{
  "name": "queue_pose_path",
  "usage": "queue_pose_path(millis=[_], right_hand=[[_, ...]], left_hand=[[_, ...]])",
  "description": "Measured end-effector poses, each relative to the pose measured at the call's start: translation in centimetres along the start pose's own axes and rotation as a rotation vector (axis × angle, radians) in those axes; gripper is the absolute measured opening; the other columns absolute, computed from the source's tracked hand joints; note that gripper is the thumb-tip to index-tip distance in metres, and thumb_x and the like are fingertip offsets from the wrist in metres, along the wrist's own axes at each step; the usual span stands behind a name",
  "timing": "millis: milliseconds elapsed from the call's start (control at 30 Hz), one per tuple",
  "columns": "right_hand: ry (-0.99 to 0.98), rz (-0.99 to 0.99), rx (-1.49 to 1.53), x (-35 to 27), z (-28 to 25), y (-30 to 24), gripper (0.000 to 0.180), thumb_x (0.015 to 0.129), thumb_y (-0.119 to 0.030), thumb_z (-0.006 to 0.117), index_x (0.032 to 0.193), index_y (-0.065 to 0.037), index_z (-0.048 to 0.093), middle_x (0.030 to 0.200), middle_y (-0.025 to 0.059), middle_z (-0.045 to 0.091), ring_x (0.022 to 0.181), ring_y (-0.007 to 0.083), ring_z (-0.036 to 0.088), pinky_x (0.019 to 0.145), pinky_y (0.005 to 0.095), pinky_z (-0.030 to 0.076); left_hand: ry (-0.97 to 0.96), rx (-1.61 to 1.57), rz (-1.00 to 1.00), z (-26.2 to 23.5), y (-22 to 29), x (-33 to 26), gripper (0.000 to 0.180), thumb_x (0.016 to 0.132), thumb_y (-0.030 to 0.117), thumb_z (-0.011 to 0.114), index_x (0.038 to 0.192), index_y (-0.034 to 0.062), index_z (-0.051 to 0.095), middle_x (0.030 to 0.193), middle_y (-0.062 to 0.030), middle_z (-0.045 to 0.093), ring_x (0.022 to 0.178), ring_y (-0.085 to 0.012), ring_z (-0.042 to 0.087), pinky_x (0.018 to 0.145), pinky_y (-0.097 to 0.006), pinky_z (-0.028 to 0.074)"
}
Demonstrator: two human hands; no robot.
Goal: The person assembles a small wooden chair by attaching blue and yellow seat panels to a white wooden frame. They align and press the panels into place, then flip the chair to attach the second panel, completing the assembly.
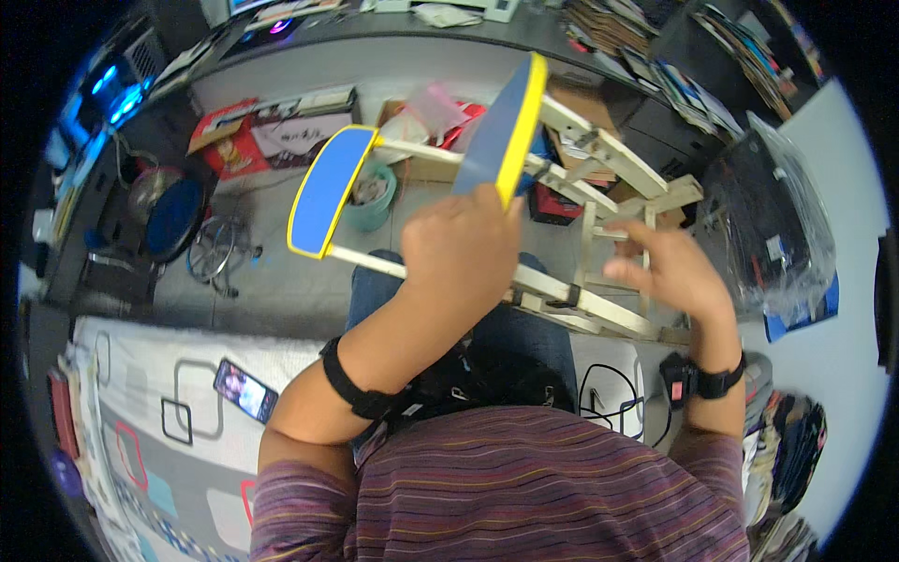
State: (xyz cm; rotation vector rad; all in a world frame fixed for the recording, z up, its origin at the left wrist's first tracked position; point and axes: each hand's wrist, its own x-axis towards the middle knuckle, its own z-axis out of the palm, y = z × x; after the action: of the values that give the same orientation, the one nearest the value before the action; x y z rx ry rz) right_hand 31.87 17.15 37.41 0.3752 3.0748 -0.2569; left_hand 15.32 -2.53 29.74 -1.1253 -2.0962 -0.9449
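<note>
A folding frame of cream-white wooden bars (613, 304) rests across my lap, tilted, its kind unclear. It carries two blue panels with yellow edging: a curved left panel (332, 192) and a raised panel (506, 122) that looks motion-blurred. My left hand (461, 242) is closed round the lower yellow edge of the raised panel; its fingertips are mostly hidden. Beside the slatted right end of the frame, my right hand (670, 265) has its fingers apart and bent, with nothing seen in them. Whether it touches a bar, I cannot tell.
A phone (245, 391) with a lit screen lies on the patterned bedding (197, 468) at left. Black cables (609, 398) lie near my right side. Beyond my knees stand a teal bin (370, 211) and boxes. A plastic-wrapped dark case (773, 225) stands at right.
</note>
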Motion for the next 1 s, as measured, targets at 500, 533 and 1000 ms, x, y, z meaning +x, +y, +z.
queue_pose_path(millis=[500, 533, 1000], right_hand=[[0.072, 0.118, 0.027, 18.1, 0.6, 15.8, 0.098, 0.063, -0.061, 0.08, 0.131, 0.003, 0.053, 0.126, 0.0262, 0.059, 0.116, 0.0368, 0.058, 0.097, 0.0403, 0.045], [0.06, 0.082, 0.055, 18.6, 1.1, 16.5, 0.089, 0.063, -0.062, 0.08, 0.119, 0.004, 0.062, 0.114, 0.0239, 0.066, 0.107, 0.0333, 0.064, 0.09, 0.0395, 0.049], [0.268, 0.104, 0.199, 18.2, 4.1, 16.8, 0.081, 0.066, -0.068, 0.074, 0.106, 0.002, 0.071, 0.095, 0.0204, 0.07, 0.091, 0.0296, 0.068, 0.079, 0.0378, 0.053]], left_hand=[[0.008, 0.047, 0.095, -2.1, 0.3, -1.8, 0.026, 0.083, 0.02, 0.071, 0.072, 0.0062, 0.053, 0.052, -0.0089, 0.051, 0.045, -0.0268, 0.054, 0.044, -0.037, 0.041], [0.006, 0.043, 0.097, -2.3, 0.3, -2.0, 0.025, 0.083, 0.02, 0.071, 0.072, 0.0059, 0.054, 0.052, -0.0087, 0.051, 0.045, -0.0266, 0.053, 0.044, -0.036, 0.041], [-0.135, 0.037, 0.013, -2.8, 0.3, -2.3, 0.031, 0.083, 0.029, 0.076, 0.085, 0.0029, 0.061, 0.061, -0.0143, 0.06, 0.052, -0.0333, 0.06, 0.049, -0.04, 0.047]])
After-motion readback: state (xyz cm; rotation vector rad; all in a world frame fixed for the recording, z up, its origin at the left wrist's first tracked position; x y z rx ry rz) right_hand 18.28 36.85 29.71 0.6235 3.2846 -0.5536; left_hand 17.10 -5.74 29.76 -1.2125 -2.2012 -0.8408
